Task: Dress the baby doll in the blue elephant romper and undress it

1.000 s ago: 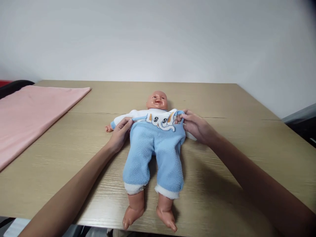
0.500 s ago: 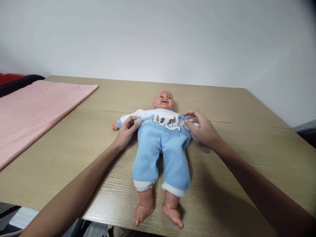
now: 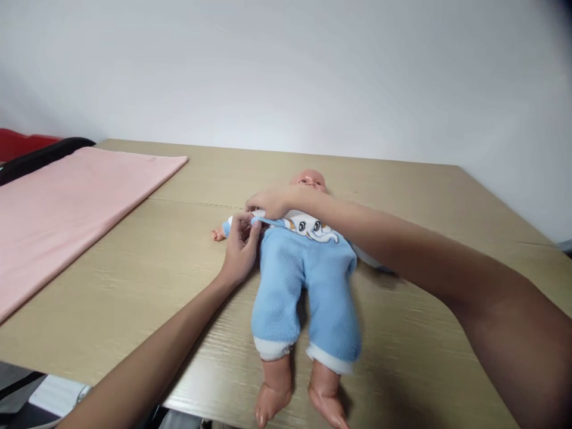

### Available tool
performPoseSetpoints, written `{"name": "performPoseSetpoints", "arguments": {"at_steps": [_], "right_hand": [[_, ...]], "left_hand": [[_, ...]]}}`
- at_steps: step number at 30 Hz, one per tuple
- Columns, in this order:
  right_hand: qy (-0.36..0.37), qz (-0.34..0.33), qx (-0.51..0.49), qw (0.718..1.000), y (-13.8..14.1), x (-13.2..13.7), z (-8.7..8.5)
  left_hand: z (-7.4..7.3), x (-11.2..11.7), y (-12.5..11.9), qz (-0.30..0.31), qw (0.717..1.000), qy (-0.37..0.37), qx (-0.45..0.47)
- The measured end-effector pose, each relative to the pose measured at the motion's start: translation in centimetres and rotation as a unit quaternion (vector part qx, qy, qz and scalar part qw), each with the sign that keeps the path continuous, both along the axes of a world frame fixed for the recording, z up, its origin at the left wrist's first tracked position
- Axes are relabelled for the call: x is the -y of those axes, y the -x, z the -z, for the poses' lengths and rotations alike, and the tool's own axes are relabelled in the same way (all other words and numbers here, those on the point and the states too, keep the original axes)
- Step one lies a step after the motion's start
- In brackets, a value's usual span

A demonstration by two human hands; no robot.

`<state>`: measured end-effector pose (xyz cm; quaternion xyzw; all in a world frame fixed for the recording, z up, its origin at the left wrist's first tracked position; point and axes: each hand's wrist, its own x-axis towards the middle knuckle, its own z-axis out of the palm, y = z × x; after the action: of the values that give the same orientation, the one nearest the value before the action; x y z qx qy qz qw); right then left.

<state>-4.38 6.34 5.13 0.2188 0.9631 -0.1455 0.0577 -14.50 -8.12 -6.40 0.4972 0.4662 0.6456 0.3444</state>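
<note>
A baby doll [image 3: 308,180] lies on its back, feet towards me, in a white top and light blue fleece overalls [image 3: 286,286]. The bib has an embroidered elephant face [image 3: 313,227]. My left hand [image 3: 242,247] is closed on the blue edge of the overalls by the doll's side at the left, thumb and fingers pinching it. Across the doll's chest reaches my right arm, hiding the lower face and part of the top. My right hand [image 3: 270,204] is bent down at the white sleeve, just above my left hand; its fingertips are blurred and partly hidden.
The doll lies on a wooden table [image 3: 134,286]. A pink cloth [image 3: 84,202] is spread over the table's left side. Behind it are a black curved edge [image 3: 53,156] and a red object [image 3: 24,143]. A white wall stands beyond the table.
My right hand has left the overalls' right side and crossed over the chest to the left. My left hand stays at the left edge of the overalls. The view has shifted slightly.
</note>
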Motion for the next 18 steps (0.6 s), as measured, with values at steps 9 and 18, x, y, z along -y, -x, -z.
{"name": "performPoseSetpoints", "arguments": {"at_steps": [9, 18], "right_hand": [[-0.006, -0.035, -0.025, 0.999, 0.3, -1.0, 2.1], [0.180, 0.017, -0.203, 0.963, -5.6, -0.2, 1.8]], "left_hand": [[0.9, 0.7, 0.1, -0.025, 0.999, -0.015, -0.019], [1.7, 1.2, -0.1, -0.081, 0.987, -0.132, -0.030]]}}
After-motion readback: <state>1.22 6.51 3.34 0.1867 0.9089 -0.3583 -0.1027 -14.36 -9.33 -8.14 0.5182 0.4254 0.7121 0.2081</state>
